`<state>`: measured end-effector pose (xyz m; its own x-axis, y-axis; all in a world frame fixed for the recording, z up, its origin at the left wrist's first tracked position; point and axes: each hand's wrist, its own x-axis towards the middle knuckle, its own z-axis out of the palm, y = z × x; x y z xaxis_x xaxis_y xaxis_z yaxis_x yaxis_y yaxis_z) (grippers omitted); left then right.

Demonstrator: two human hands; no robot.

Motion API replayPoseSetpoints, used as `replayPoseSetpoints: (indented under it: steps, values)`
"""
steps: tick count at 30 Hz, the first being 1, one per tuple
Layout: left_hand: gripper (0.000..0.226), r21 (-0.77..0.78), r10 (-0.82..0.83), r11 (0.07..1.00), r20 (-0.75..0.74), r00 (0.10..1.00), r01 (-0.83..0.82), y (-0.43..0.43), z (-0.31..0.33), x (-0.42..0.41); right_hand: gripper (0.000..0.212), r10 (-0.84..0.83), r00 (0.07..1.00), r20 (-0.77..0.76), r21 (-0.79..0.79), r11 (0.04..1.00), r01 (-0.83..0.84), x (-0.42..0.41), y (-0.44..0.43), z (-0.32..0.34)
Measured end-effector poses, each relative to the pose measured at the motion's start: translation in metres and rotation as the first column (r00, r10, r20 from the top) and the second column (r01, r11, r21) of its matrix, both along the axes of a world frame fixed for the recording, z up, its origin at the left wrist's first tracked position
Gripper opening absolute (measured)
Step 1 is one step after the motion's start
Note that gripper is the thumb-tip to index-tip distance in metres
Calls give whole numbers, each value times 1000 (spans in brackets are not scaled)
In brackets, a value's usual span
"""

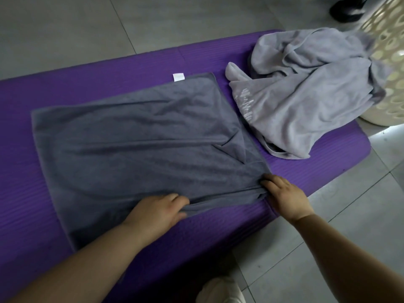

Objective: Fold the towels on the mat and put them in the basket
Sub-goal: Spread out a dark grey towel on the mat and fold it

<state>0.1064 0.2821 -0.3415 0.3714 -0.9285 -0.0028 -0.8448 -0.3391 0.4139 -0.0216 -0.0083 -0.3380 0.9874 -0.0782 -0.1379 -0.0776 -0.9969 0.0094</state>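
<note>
A dark grey towel (140, 145) lies spread flat across the purple mat (87, 84), with a white label at its far edge. My left hand (157, 212) pinches the towel's near edge around its middle. My right hand (284, 196) grips the near right corner, where the cloth bunches into folds. A light grey towel (306, 99) lies crumpled on the right end of the mat, touching the cream perforated basket (391, 62) at the right edge of view.
Grey floor tiles surround the mat. A black shoe (347, 7) stands at the top right beyond the basket. A pale shoe (220, 289) shows at the bottom, close to the mat's near edge.
</note>
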Motion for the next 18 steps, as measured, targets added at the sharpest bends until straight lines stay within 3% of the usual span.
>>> replayPoseSetpoints:
  steps: [3,7,10,15,18]
  values:
    - [51,74,-32,997,38,999,30,3,10,16,39,-25,999,41,-44,999,27,18,5,7]
    - [33,289,266,910,147,953,-298,19,48,67,34,-2,987,160,-56,998,11,55,19,32]
    - [34,384,323,840,212,922,-383,52,92,105,26,112,965,235,-81,992,-96,90,39,63]
    - [29,270,527,759,282,802,-593,121,153,150,27,169,941,293,13,983,-181,158,82,135]
    - [27,153,673,691,219,706,-706,174,184,162,26,20,884,467,288,942,-173,200,124,196]
